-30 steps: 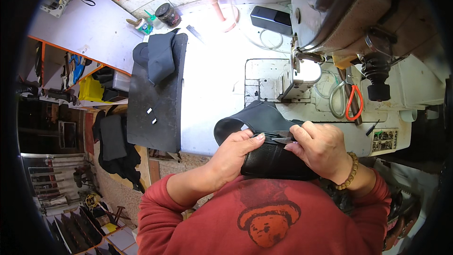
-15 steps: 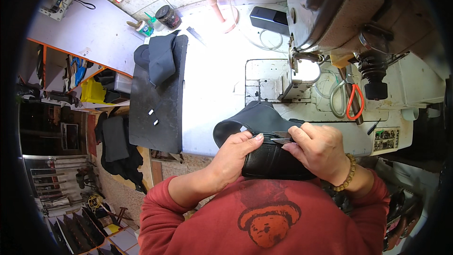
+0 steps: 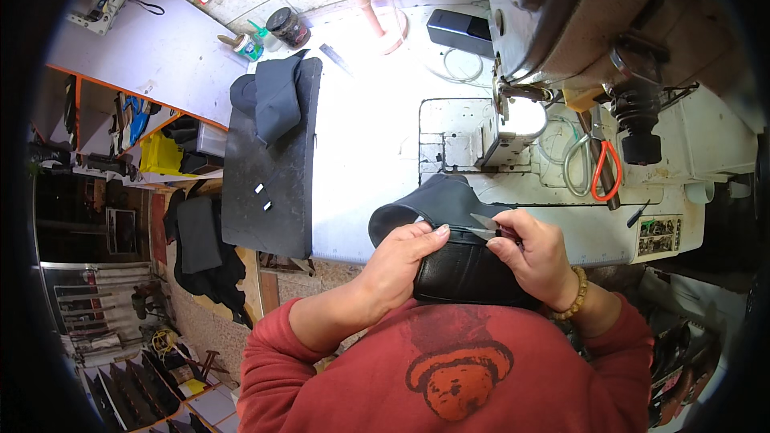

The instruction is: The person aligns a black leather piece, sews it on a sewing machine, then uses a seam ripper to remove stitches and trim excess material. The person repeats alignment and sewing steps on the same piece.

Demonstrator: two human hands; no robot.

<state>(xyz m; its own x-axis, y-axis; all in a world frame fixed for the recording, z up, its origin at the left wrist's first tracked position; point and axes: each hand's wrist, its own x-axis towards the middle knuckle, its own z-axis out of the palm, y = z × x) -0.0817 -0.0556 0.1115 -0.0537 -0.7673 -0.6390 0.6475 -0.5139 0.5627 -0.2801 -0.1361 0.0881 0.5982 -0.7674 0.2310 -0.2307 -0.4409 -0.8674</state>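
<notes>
Black leather piece [image 3: 461, 271] sits at the near edge of the white table [image 3: 357, 184]. Left hand [image 3: 403, 258] pinches its seam; right hand [image 3: 536, 258] grips small snips [image 3: 484, 223], blades parted beside it. Sewing machine [image 3: 585, 24] stands beyond, right

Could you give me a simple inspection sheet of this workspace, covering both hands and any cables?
Surface: white tabletop, brightly lit.
Work things: black item; small bladed tool, blades parted over it.
Clutter: black board bearing dark grey pieces; scissors with one red handle loop.
Hands: left hand grips the black item; right hand holds the tool.
Cables: thin pale cord, looped near a black box.
Surroundings: sewing machine at right, orange-edged shelves at left.
</notes>
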